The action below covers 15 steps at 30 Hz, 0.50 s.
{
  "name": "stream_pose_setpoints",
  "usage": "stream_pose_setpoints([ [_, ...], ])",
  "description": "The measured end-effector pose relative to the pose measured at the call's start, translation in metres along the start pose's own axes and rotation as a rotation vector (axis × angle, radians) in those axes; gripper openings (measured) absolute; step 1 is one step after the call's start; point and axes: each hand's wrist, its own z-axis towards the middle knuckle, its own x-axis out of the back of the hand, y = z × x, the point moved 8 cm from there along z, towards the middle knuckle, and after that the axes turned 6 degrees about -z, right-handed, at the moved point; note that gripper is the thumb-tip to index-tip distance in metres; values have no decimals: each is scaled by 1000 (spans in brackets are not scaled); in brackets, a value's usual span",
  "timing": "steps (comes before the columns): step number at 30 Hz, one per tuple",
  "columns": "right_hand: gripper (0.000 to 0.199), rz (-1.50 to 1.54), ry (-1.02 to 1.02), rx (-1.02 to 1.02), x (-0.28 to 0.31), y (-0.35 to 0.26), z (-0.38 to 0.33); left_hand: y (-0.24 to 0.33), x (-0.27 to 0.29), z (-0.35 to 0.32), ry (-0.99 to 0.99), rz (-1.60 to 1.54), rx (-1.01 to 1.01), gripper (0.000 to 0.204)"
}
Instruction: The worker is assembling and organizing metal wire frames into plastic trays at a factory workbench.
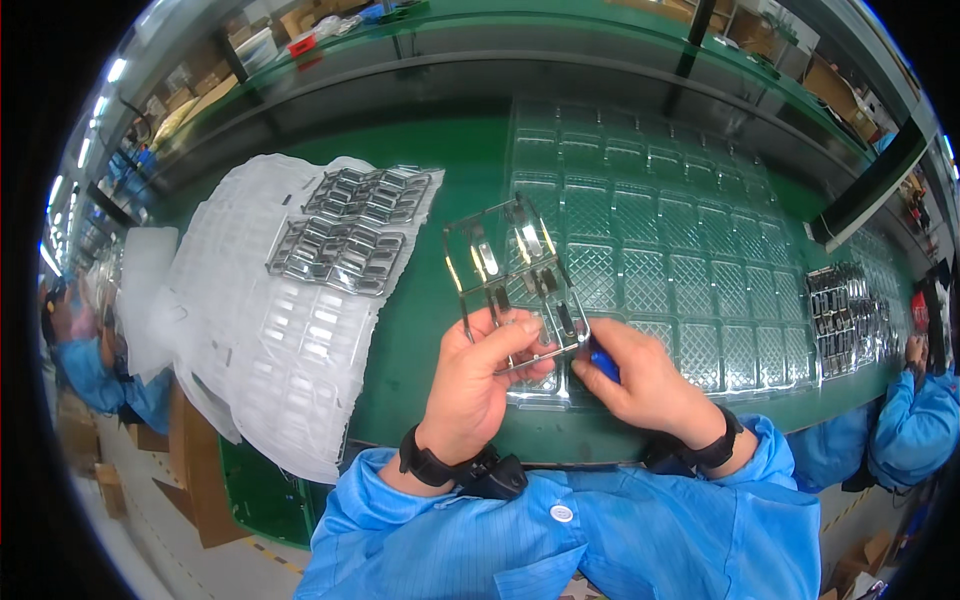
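Observation:
My left hand (490,365) is closed on the lower edge of a molded plastic sprue frame (507,262), tilted up in front of me. Several dark, glossy, elongated parts sit inside its thin runners. Wrapped in my right hand (645,380) is a blue-handled hand tool (603,362). Its working end is at the frame's lower right corner and is too small to make out; my fingers hide most of the handle. Below and behind the frame lies a clear plastic tray (640,290) with rows of textured pockets.
White foam sheeting (230,300) lies on the left of the green table (405,360), with more sprue frames (340,255) on it. Dark parts (840,310) fill pockets of a tray at the right. A metal post (875,190) stands there. People in blue sleeves (910,420) work on both sides.

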Motion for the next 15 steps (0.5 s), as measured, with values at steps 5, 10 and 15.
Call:
stream_pose_setpoints([
  [5, 36, 12, -25, 75, -1, -11, 1, -4, -6, 0, -39, 24, 17, 12],
  [10, 36, 43, 36, 131, -1, -10, 0, -5, -7, 1, -55, 26, 20, 12],
  [15, 33, 35, -10, 108, -2, -12, 0, -4, -3, 0, -19, 13, 10, 13],
])
